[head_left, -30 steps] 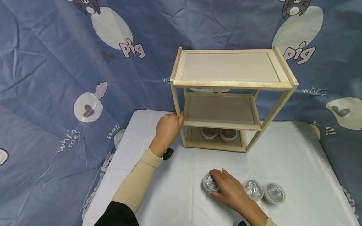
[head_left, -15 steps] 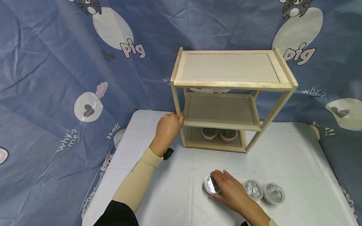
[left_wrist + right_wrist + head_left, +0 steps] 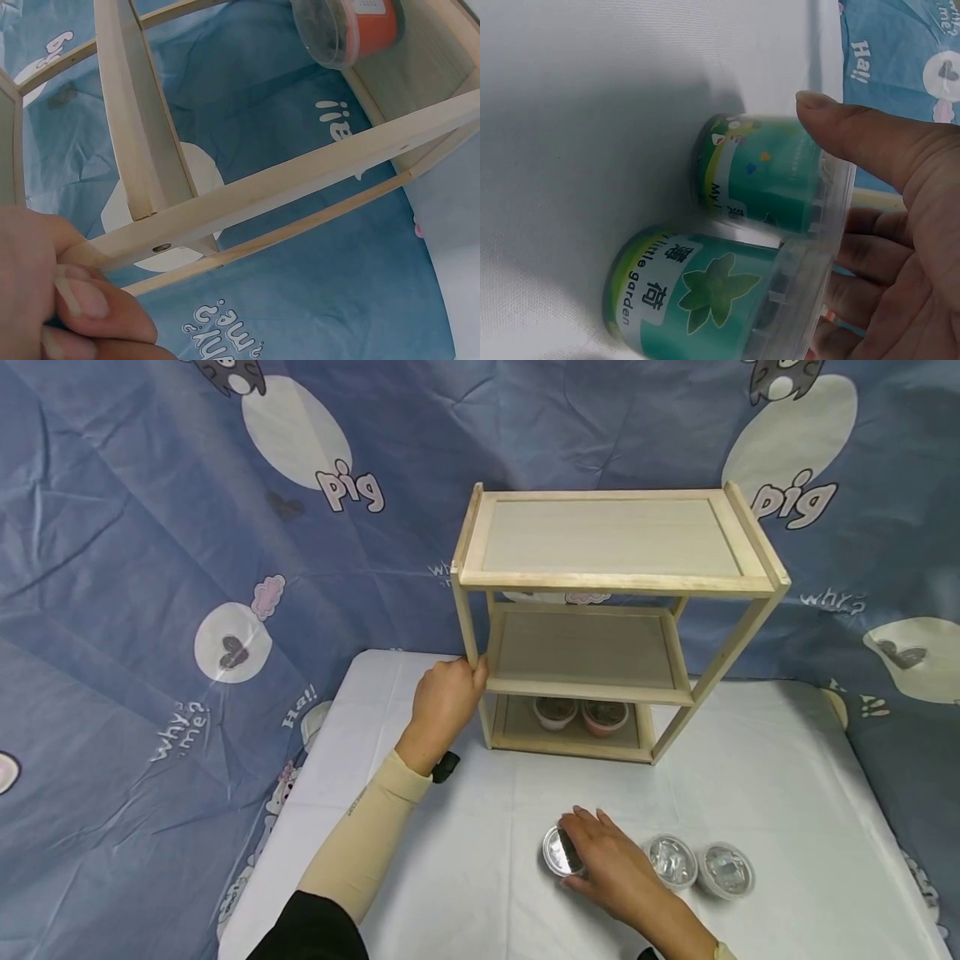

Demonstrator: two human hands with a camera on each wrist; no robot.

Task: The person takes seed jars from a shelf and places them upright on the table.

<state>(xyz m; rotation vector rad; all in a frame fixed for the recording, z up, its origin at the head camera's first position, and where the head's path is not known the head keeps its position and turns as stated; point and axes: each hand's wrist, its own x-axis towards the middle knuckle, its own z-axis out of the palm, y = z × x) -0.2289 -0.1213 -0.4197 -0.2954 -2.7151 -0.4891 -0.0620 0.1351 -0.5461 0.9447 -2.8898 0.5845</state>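
Far left you've got the blue printed backdrop [image 3: 150, 635], running behind everything. Your left arm comes in next, beige sleeve [image 3: 367, 831] over the white worktop [image 3: 457, 877]. Left hand [image 3: 444, 703] is clamped on the front-left post of the wooden rack [image 3: 611, 537], about level with its middle shelf [image 3: 588, 647]; left wrist view shows the fingers curled there.

Rack stands upright, three tiers. Pale cup [image 3: 555, 712] and red cup [image 3: 604, 718] sit side by side on the bottom shelf.

In front of the rack, the silver-topped cup [image 3: 557, 852] is between thumb and fingers of your right hand [image 3: 611, 870], low at the worktop; can't tell if its base touches. Right wrist view: thumb at the rim of a green-labelled cup, second green-labelled one nearer the camera, leaf print on it.

Right of that hand, the clear-lidded cup [image 3: 672, 862] stands partly behind your wrist, with the end cup [image 3: 727, 871] just beside it.
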